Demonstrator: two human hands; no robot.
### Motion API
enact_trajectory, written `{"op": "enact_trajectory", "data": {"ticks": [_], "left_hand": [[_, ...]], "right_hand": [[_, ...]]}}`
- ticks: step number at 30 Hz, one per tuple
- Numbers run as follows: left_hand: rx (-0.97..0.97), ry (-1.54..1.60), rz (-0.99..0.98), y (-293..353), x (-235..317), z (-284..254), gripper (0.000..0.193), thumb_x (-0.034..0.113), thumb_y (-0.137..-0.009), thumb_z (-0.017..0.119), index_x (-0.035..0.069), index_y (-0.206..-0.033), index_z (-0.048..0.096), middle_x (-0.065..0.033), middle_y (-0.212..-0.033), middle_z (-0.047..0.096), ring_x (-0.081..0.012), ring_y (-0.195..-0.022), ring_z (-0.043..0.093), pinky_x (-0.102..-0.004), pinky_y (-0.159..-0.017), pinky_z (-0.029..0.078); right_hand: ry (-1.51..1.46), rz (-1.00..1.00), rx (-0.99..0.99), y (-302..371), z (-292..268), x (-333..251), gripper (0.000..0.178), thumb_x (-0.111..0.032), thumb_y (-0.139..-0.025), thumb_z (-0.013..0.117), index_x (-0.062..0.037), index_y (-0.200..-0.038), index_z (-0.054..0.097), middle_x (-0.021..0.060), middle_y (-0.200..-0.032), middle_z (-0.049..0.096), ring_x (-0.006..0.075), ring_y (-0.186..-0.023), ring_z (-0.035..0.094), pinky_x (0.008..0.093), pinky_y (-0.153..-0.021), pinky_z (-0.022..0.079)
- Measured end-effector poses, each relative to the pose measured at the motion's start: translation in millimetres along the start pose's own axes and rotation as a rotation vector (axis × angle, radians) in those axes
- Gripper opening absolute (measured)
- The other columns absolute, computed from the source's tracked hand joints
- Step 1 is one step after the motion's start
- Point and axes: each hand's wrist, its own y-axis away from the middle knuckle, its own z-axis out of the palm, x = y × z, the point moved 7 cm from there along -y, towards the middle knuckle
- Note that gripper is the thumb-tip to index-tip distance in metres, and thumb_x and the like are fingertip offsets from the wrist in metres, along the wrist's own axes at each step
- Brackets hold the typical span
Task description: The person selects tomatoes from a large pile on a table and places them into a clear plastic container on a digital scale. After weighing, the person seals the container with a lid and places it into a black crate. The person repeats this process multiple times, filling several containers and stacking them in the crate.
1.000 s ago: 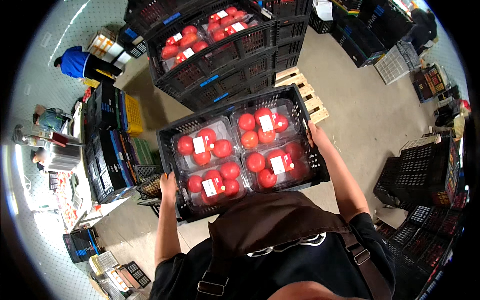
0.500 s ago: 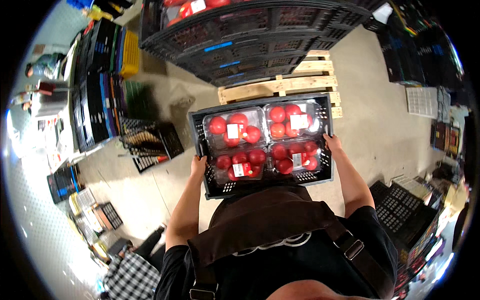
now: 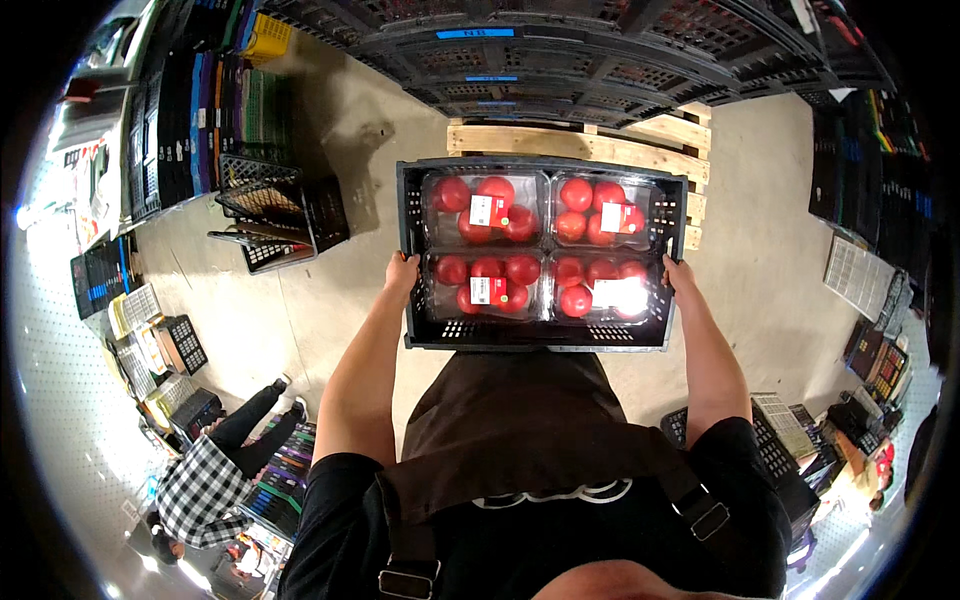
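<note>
A black plastic crate [image 3: 540,336] is held in front of my body, roughly level. Inside it several clear clamshell packs [image 3: 533,190] lie in two rows, filled with red tomatoes [image 3: 574,225] and marked with white-and-red labels. My left hand [image 3: 402,271] is closed round the crate's left side at the handle opening. On the opposite side my right hand [image 3: 678,273] grips the right handle in the same way. The fingertips of both hands are partly hidden by the crate walls.
A tall stack of black crates [image 3: 600,60] stands ahead on a wooden pallet [image 3: 570,143]. Stacked crates [image 3: 205,120] and a tilted black crate [image 3: 330,212] are at left. A person in a checked shirt [image 3: 205,490] is at lower left. More crates [image 3: 858,270] stand right.
My hands and the crate have risen slightly in view, and the crate has levelled from a slight tilt. The crate stack ahead looms larger, and the person at lower left shows more fully.
</note>
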Motion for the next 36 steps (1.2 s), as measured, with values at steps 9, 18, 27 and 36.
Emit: {"op": "enact_trajectory", "data": {"ticks": [9, 18, 27, 36], "left_hand": [[-0.025, 0.061, -0.048, -36.1, -51.0, 34.0, 0.019, 0.019, -0.092, 0.061, 0.005, -0.093, 0.049, -0.0032, -0.069, 0.054, -0.0141, -0.058, 0.053, -0.0315, -0.054, 0.044], [-0.047, 0.004, -0.158, -83.7, -36.8, 44.9, 0.020, 0.022, -0.092, 0.061, 0.004, -0.090, 0.051, -0.0037, -0.067, 0.054, -0.0150, -0.059, 0.052, -0.0323, -0.054, 0.043], [0.016, -0.183, -0.045, -236.9, -9.3, 77.5, 0.043, 0.036, -0.092, 0.058, 0.000, -0.115, 0.055, -0.0225, -0.105, 0.065, -0.0389, -0.101, 0.062, -0.0460, -0.082, 0.048], [0.256, -0.377, 0.040, -263.5, 32.3, 96.6, 0.040, 0.036, -0.095, 0.054, -0.002, -0.107, 0.050, -0.0286, -0.103, 0.064, -0.0467, -0.100, 0.060, -0.0501, -0.085, 0.048]], "right_hand": [[0.146, -0.050, 0.014, -30.5, 25.5, 25.2, 0.037, -0.040, -0.091, 0.063, -0.0082, -0.075, 0.054, 0.0022, -0.056, 0.055, 0.0148, -0.048, 0.055, 0.0308, -0.048, 0.044], [0.121, 0.122, 0.029, -94.5, 46.2, 31.5, 0.032, -0.039, -0.091, 0.065, -0.0110, -0.081, 0.054, 0.0002, -0.059, 0.053, 0.0132, -0.046, 0.052, 0.0285, -0.043, 0.042], [-0.061, -0.041, -0.024, -201.1, 88.8, -28.7, 0.030, -0.034, -0.094, 0.060, -0.0088, -0.081, 0.052, 0.0028, -0.055, 0.051, 0.0155, -0.045, 0.049, 0.0302, -0.043, 0.038], [0.467, -0.136, 0.418, -225.2, 94.7, -57.7, 0.055, -0.051, -0.091, 0.057, 0.0031, -0.102, 0.057, 0.0166, -0.075, 0.068, 0.0263, -0.061, 0.069, 0.0392, -0.059, 0.054]]}}
